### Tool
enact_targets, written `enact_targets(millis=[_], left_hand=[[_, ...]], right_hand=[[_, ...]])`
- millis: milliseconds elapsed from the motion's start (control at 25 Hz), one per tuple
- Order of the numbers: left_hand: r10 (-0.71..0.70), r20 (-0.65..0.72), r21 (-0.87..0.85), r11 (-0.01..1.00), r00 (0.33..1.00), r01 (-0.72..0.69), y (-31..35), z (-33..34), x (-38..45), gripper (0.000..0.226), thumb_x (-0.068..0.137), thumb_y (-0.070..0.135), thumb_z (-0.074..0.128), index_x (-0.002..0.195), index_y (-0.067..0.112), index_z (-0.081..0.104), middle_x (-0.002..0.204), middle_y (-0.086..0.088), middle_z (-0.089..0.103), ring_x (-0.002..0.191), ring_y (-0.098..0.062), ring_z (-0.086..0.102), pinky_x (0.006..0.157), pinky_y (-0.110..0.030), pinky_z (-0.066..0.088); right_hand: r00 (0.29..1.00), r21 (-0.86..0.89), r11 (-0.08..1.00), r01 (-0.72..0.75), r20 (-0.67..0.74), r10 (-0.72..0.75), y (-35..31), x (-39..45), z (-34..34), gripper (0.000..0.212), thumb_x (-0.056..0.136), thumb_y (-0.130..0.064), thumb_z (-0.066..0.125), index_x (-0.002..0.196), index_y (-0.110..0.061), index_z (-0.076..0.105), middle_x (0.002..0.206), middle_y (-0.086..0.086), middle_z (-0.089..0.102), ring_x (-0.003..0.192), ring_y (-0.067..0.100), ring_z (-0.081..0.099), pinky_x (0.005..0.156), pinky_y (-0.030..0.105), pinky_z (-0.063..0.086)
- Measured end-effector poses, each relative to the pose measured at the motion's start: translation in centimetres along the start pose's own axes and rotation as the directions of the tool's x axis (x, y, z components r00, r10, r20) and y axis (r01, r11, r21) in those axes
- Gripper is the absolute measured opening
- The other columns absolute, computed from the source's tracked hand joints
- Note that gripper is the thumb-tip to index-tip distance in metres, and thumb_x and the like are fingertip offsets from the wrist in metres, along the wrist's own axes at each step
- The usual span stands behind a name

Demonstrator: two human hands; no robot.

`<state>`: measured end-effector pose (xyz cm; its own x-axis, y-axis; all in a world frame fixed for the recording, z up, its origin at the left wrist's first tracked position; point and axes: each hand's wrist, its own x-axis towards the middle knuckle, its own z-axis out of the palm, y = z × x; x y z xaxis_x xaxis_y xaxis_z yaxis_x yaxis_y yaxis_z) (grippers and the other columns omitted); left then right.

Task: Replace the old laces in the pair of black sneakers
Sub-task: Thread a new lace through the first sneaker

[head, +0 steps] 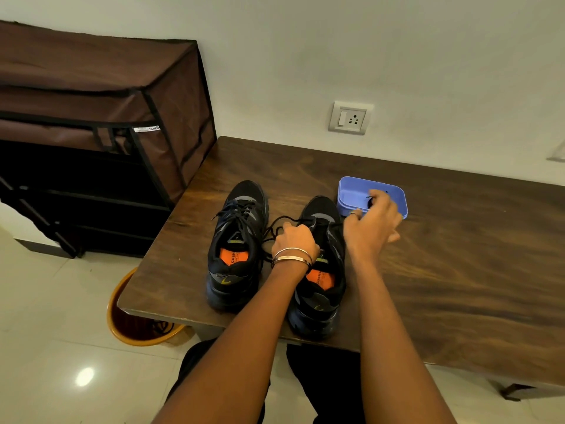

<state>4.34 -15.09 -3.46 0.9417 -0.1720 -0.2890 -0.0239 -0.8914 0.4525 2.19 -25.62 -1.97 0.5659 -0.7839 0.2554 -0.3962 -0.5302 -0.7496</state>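
Two black sneakers with orange insoles stand side by side on the dark wooden table [458,255], toes pointing away from me. The left sneaker [237,246] is fully laced. On the right sneaker [321,270] a loose black lace [276,228] trails out between the shoes. My left hand [295,237] is curled over that shoe's lace area and grips the lace. My right hand [371,221] hovers beside the shoe's toe, fingers pinching a small dark piece of lace above a blue plastic tray [354,191].
A brown fabric shoe rack [101,123] stands left of the table against the wall. An orange bin [122,319] sits on the tiled floor under the table's left corner. A wall socket [350,117] is behind the table.
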Motion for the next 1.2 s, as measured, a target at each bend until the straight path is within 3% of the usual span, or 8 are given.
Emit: enact_targets(millis=[160,360,520,640,720,920,1120,1200], left_hand=[[0.007,0.018,0.0,1.0,1.0,-0.007,0.0,-0.1,0.0,0.038,0.093,0.03,0.054,0.123,0.009,0.057,0.139,-0.014,0.04,0.118,-0.037,0.051,0.092,-0.043,0.045],[0.007,0.051,0.006,1.0,0.999,-0.008,-0.2,-0.2,0.3,0.037,0.095,0.028,0.048,0.124,0.008,0.056,0.144,-0.016,0.035,0.12,-0.04,0.05,0.093,-0.045,0.044],[-0.003,0.067,-0.016,1.0,0.998,0.004,-0.4,-0.3,0.3,0.04,0.093,0.031,0.055,0.125,0.008,0.055,0.141,-0.015,0.037,0.121,-0.04,0.05,0.096,-0.045,0.043],[-0.012,0.057,-0.022,1.0,0.998,0.014,-0.2,-0.3,0.1,0.039,0.093,0.03,0.055,0.125,0.008,0.056,0.141,-0.015,0.037,0.121,-0.04,0.05,0.095,-0.045,0.044],[-0.01,0.05,-0.017,1.0,0.999,0.011,-0.2,-0.3,0.0,0.037,0.093,0.029,0.055,0.124,0.008,0.056,0.141,-0.014,0.036,0.12,-0.04,0.05,0.094,-0.045,0.045],[-0.01,0.043,-0.055,0.998,0.999,0.012,-0.3,-0.4,0.2,0.035,0.093,0.027,0.052,0.121,0.007,0.058,0.138,-0.014,0.039,0.118,-0.039,0.051,0.093,-0.044,0.045],[-0.011,0.054,-0.043,0.999,0.998,0.014,-0.2,-0.2,0.1,0.038,0.093,0.031,0.052,0.122,0.007,0.058,0.14,-0.015,0.038,0.118,-0.039,0.051,0.093,-0.043,0.044],[-0.016,0.062,-0.044,0.999,0.998,0.019,-0.3,-0.1,0.1,0.039,0.093,0.032,0.051,0.122,0.007,0.058,0.141,-0.015,0.036,0.118,-0.039,0.051,0.092,-0.043,0.044]], right_hand=[[0.882,-0.341,0.874,0.347,0.435,-0.181,0.2,-0.8,1.8,0.024,0.088,-0.018,0.065,0.111,-0.024,0.068,0.136,0.002,0.043,0.131,0.026,0.026,0.102,0.049,0.024],[0.869,-0.425,0.811,0.402,0.455,-0.193,0.1,-1.1,3.1,0.016,0.09,-0.021,0.061,0.104,-0.022,0.069,0.121,-0.001,0.056,0.122,0.023,0.038,0.097,0.051,0.028],[0.954,0.014,0.995,0.101,0.282,-0.101,-0.4,-0.8,1.5,0.021,0.088,0.001,0.045,0.091,-0.018,0.053,0.09,-0.005,0.062,0.092,0.015,0.053,0.092,0.042,0.029],[0.99,0.66,0.741,-0.122,0.031,0.136,-0.6,0.5,-0.3,0.023,0.096,0.0,0.041,0.086,-0.018,0.05,0.079,-0.004,0.06,0.077,0.014,0.059,0.081,0.033,0.048],[0.975,0.738,0.662,-0.13,-0.025,0.219,-0.2,0.7,-0.7,0.02,0.098,-0.006,0.046,0.087,-0.022,0.05,0.08,-0.001,0.061,0.077,0.017,0.061,0.077,0.035,0.052],[0.998,-0.001,0.999,-0.036,0.047,0.036,2.2,0.7,0.3,0.031,0.088,-0.024,0.066,0.118,-0.02,0.058,0.13,0.004,0.052,0.129,0.027,0.039,0.099,0.047,0.03],[0.848,-0.195,0.922,0.334,0.489,-0.204,0.7,-0.5,2.3,0.025,0.091,-0.018,0.064,0.114,-0.027,0.07,0.138,-0.001,0.048,0.131,0.024,0.03,0.102,0.047,0.025],[0.843,-0.304,0.879,0.369,0.507,-0.179,0.1,-0.8,2.8,0.028,0.091,-0.015,0.065,0.116,-0.024,0.069,0.132,0.002,0.052,0.127,0.026,0.035,0.101,0.051,0.029]])
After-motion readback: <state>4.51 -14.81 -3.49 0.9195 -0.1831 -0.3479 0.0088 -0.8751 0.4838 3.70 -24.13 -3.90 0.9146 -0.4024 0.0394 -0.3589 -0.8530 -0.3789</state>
